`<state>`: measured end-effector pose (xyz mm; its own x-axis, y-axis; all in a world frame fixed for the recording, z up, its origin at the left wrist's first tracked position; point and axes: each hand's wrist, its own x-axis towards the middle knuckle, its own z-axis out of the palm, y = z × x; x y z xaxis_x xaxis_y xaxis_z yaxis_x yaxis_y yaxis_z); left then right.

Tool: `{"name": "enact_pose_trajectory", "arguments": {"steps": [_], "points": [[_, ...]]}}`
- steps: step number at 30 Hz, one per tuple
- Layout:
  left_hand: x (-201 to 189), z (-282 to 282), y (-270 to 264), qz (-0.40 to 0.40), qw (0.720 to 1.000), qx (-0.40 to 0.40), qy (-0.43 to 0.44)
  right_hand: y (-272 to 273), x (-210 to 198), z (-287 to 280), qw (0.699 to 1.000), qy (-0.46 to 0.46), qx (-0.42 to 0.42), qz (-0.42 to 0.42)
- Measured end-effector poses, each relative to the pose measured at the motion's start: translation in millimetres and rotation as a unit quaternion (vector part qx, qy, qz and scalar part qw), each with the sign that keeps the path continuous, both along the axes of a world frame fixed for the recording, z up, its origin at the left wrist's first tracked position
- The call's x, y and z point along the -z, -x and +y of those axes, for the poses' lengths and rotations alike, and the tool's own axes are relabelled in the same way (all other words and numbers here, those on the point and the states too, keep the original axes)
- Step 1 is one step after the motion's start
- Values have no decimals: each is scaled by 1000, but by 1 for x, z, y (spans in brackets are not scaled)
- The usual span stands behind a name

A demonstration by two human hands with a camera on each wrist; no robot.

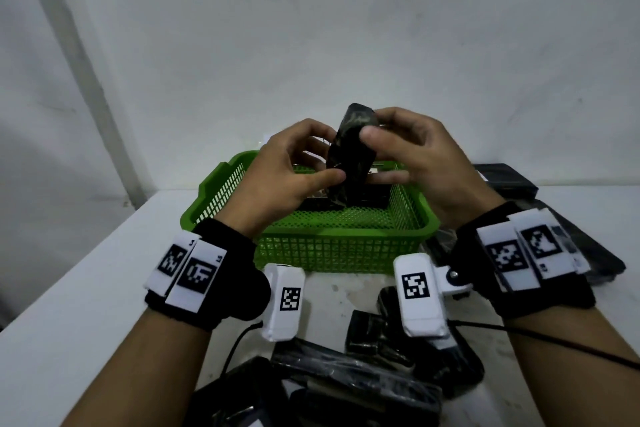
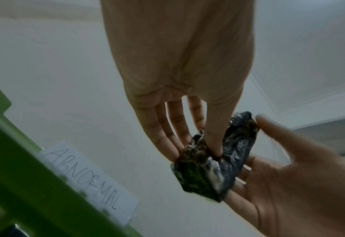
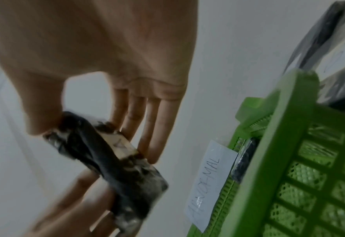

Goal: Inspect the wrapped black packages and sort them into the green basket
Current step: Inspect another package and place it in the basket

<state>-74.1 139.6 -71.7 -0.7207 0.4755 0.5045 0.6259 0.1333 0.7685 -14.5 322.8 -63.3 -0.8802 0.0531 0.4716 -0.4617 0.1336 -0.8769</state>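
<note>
Both hands hold one wrapped black package (image 1: 351, 163) upright above the green basket (image 1: 332, 250). My left hand (image 1: 334, 156) pinches its lower part between thumb and fingers, the thumb pressing into the crinkled wrap (image 2: 204, 170). My right hand (image 1: 375, 156) grips the upper part, thumb on the near face and fingers behind. In the right wrist view the package (image 3: 115, 168) carries a pale label marked "A" (image 3: 122, 145), held by the right hand (image 3: 90, 141). More black packages (image 1: 374, 198) lie inside the basket.
A paper label reading "ABNORMAL" (image 2: 86, 176) sits on the basket's far rim (image 2: 25, 160). Several black packages (image 1: 346, 378) are piled on the white table at the near edge, and others (image 1: 509, 180) lie to the right of the basket. A wall stands close behind.
</note>
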Motion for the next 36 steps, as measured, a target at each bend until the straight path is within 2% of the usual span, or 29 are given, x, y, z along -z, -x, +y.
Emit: {"name": "enact_pose_trajectory", "arguments": {"steps": [2, 6, 10, 14, 20, 22, 26, 31, 33, 36], "points": [[0, -1, 1, 45, 999, -27, 3, -2, -3, 2, 999, 31, -36, -21], [2, 2, -1, 112, 992, -52, 8, -2, -5, -4, 1000, 27, -1, 2], [3, 2, 1, 100, 994, -36, 8, 0, -1, -10, 997, 6, 64, 49], [4, -2, 2, 35, 999, 19, 21, 3, 4, -12, 993, 16, 110, 48], [1, -5, -2, 26, 999, 28, -14, 5, 5, -13, 996, 15, 85, 21], [0, -9, 2, 12, 999, 24, -33, 6, 6, -12, 997, -27, 70, 35], [3, -18, 11, -57, 992, 23, -114, 13, 8, -5, 981, -175, 77, 21], [-1, -30, 26, -146, 982, -1, -117, 36, -10, -11, 942, -330, 51, -14], [-6, -34, 35, -165, 981, 5, -99, 52, -20, -14, 942, -333, 24, -39], [-7, -38, 47, -170, 984, 9, -50, 79, -27, -20, 954, -289, -12, -75]]}}
